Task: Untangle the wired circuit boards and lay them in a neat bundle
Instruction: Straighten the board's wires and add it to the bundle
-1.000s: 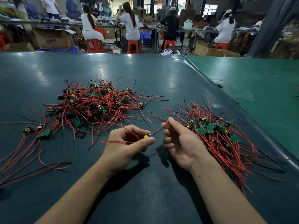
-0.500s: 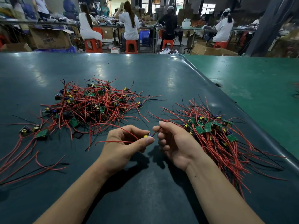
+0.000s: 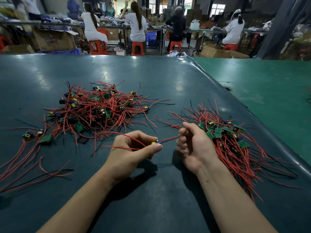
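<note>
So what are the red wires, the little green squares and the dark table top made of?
Red wires: probably metal inside a matte red plastic coat; they bend in soft curves. The metal itself is hidden.
Green squares: circuit boards, apparently stiff flat board with a green coating, carrying small parts.
Table top: looks like a dark rubber or vinyl sheet; it shines under the lights and its right edge curls up.

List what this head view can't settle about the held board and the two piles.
- Held board: mostly covered by the left hand; only a yellow and blue part shows.
- Right hand: curled fingers hide how the red wire sits inside.
- Tangled pile: wires overlap; board count unreadable.
- Neat bundle: near side hidden behind the right forearm.
- Loose wires: cut by the left edge.
</note>
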Available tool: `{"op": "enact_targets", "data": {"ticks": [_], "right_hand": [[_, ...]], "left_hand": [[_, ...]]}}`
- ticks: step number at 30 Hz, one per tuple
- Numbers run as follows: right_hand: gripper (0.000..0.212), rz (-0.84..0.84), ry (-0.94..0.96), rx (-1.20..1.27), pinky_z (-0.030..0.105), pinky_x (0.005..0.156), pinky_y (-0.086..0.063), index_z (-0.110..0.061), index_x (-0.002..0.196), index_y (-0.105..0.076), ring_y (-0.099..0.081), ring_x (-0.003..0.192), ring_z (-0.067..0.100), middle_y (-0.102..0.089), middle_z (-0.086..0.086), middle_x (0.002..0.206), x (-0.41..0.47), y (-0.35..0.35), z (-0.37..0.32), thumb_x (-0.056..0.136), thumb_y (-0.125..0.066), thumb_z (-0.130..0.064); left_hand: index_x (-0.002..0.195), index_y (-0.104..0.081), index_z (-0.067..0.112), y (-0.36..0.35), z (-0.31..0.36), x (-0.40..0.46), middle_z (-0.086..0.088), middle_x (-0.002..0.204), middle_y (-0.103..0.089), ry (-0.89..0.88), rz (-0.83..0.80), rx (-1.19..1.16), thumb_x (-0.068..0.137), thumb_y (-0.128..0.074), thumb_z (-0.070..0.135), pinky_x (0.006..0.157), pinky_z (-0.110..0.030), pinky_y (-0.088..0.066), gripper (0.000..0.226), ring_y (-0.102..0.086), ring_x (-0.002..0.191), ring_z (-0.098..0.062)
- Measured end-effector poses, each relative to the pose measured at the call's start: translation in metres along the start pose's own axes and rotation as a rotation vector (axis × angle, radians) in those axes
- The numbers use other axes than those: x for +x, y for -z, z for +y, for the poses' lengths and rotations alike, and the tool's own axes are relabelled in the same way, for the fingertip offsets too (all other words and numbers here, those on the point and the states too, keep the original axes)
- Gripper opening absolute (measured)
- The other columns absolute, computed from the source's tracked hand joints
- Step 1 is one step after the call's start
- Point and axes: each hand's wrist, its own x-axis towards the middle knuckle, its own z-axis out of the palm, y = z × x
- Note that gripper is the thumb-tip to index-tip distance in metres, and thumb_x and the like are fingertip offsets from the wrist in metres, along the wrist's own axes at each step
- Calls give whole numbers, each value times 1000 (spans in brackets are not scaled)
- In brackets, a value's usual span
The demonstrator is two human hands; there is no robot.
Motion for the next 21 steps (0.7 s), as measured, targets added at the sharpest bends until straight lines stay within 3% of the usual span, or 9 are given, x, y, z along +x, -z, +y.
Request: {"op": "enact_targets", "data": {"ticks": [3, 7, 10, 12, 15, 21], "right_hand": [[49, -11, -47, 43, 12, 30, -19, -17, 46, -45, -23, 27, 7, -31, -3, 39, 1, 1, -2, 95, -49, -24], [42, -7, -23, 48, 13, 31, -21, -13, 58, -57, -30, 31, 6, -42, -4, 44, 3, 4, -2, 97, -52, -29], [29, 72, 77, -18, 15, 32, -23, -11, 73, -66, -34, 35, 5, -50, -4, 57, 4, 5, -2, 96, -57, -27], [14, 161, 172, -115, 15, 33, -25, -12, 82, -62, -37, 36, 5, -54, -1, 66, 5, 6, -2, 93, -63, -20], [13, 247, 271, -181, 15, 35, -28, -15, 82, -57, -41, 39, 4, -57, 0, 73, 7, 8, 1, 91, -66, -16], [5, 152, 218, -326, 15, 36, -30, -12, 86, -65, -45, 38, 5, -61, -3, 67, 4, 5, 4, 90, -65, -15]], "left_hand": [[80, -73, 5, -1, 0, -2, -7, 70, -72, 9, -40, 4, 63, -81, 14, 59, -18, -49, 21, -61, 62, -14], [79, -73, 6, 0, -1, 0, -7, 67, -70, 4, -8, 19, 63, -81, 17, 56, -18, -47, 21, -59, 59, -14], [76, -72, 7, 1, 0, 1, -5, 62, -67, -20, 52, 36, 63, -80, 20, 53, -18, -45, 20, -57, 55, -14], [79, -71, 7, 0, 0, 1, 1, 63, -67, -64, 97, 37, 66, -78, 18, 52, -16, -45, 19, -56, 54, -10], [86, -69, 6, 2, 0, 5, 4, 62, -61, -117, 176, 27, 78, -72, 6, 53, -17, -46, 8, -54, 54, -8], [92, -71, 7, 6, -2, 7, 2, 60, -58, -131, 231, 32, 84, -68, 5, 54, -16, -46, 9, -51, 54, -12]]}}
